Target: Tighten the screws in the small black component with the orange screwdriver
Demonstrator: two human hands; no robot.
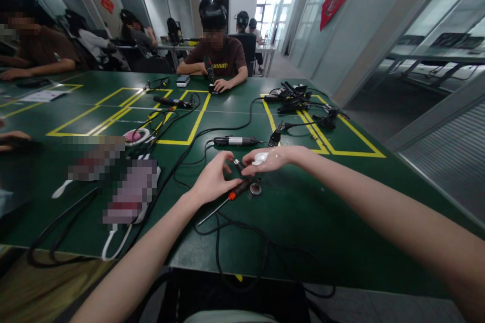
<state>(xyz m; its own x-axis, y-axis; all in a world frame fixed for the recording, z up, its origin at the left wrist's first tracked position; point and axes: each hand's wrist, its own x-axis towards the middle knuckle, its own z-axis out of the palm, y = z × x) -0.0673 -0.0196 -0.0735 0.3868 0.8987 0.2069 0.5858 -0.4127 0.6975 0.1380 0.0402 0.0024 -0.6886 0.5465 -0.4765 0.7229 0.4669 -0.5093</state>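
My right hand [265, 159], with a white patch on its back, holds a small black part with a metal end [238, 164] between its fingers. Just left of that part is my left hand [214, 179], its thumb and fingers apart in a curve and nothing seen between them. Beneath the hands a screwdriver [233, 195] with a black and orange handle lies on the green table. A small round metal dish [255, 189] sits to the right of its handle. Beyond the hands lies a black and silver electric screwdriver [235, 141], with a black conical object [275, 136] to its right.
Black cables [242, 229] cross the green table [322, 242]. Two phones [132, 192] with white straps lie at the left, near a roll of tape [137, 137]. A heap of black tools [290, 97] is at the back right. A person [215, 50] works opposite.
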